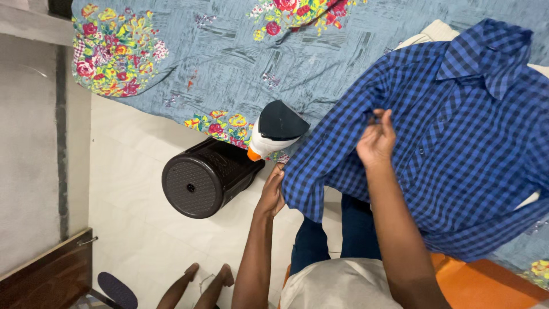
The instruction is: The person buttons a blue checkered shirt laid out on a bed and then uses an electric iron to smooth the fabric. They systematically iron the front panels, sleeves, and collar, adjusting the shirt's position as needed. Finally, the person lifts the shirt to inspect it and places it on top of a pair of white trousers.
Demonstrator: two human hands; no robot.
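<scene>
Indoors, left hand (272,193) pinching shirt (452,149) cuff, right hand (376,140) gripping sleeve fabric; iron (276,129) upright nearby on floral bedsheet (240,63), above dark bin (206,177).

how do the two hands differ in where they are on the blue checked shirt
The left hand grips the blue checked shirt at its sleeve end, low and off the bed's edge; the right hand sits higher, on the shirt's shoulder area over the bed. The left hand's fingers curl around the cloth edge, while the right hand's fingers pinch the fabric from above. Both are bare and hold the same shirt.
</scene>
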